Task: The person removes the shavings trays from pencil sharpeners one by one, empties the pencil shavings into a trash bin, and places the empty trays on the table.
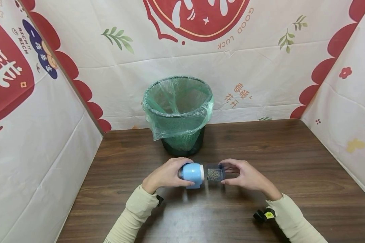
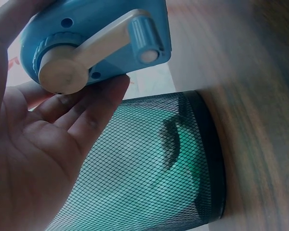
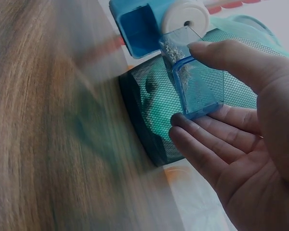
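My left hand (image 1: 169, 174) grips a light-blue hand-crank pencil sharpener (image 1: 191, 172) above the table. In the left wrist view its cream crank (image 2: 103, 45) with a blue knob faces the camera. My right hand (image 1: 244, 176) pinches the clear bluish shavings drawer (image 1: 215, 172) between thumb and fingers. Pale shavings (image 3: 172, 52) lie inside the drawer. The drawer is out of the sharpener, just to its right. From the right wrist, the square drawer slot (image 3: 139, 32) in the sharpener body is visible beside a round white part (image 3: 185, 18).
Right behind the hands, a dark mesh waste bin (image 1: 185, 143) stands on the brown wooden table (image 1: 292, 162). A green plastic bag (image 1: 179, 123) lines it and folds over the rim. Printed white cloth (image 1: 261, 67) hangs behind the table and at both sides.
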A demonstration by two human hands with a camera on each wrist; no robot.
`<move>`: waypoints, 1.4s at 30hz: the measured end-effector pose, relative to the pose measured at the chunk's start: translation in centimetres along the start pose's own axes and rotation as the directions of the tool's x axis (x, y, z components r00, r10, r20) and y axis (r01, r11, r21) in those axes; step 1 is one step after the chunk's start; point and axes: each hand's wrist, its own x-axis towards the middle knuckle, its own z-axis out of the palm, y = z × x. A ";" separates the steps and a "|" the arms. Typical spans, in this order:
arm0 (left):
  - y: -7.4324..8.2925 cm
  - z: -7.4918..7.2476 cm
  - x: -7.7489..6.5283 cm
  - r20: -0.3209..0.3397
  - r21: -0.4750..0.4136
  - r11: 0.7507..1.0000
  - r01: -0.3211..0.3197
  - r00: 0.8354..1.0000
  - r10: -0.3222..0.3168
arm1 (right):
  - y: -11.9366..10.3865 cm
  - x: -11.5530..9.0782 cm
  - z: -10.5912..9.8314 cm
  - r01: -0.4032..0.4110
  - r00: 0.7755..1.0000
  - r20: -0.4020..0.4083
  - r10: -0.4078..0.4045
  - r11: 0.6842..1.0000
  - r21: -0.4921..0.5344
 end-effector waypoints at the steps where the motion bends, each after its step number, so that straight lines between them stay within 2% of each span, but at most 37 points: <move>1: 0.0 0.0 0.0 0.001 0.000 1.000 0.000 1.000 0.000 | 0.0 0.0 -0.1 0.001 1.000 -0.001 -0.001 1.000 0.003; 12: -0.3 0.7 -0.3 0.005 -0.006 1.000 0.014 1.000 -0.014 | -0.1 -0.3 -0.5 -0.020 1.000 -0.007 0.020 1.000 -0.019; 20: -0.8 1.2 -0.4 0.038 0.010 0.999 0.036 0.999 -0.036 | -0.2 -0.4 -0.6 -0.025 0.999 -0.041 0.024 0.999 -0.025; 42: -1.1 2.3 -0.7 0.055 0.032 0.999 0.039 0.998 -0.041 | -0.3 -0.5 -0.8 -0.043 0.998 -0.051 0.040 0.998 -0.049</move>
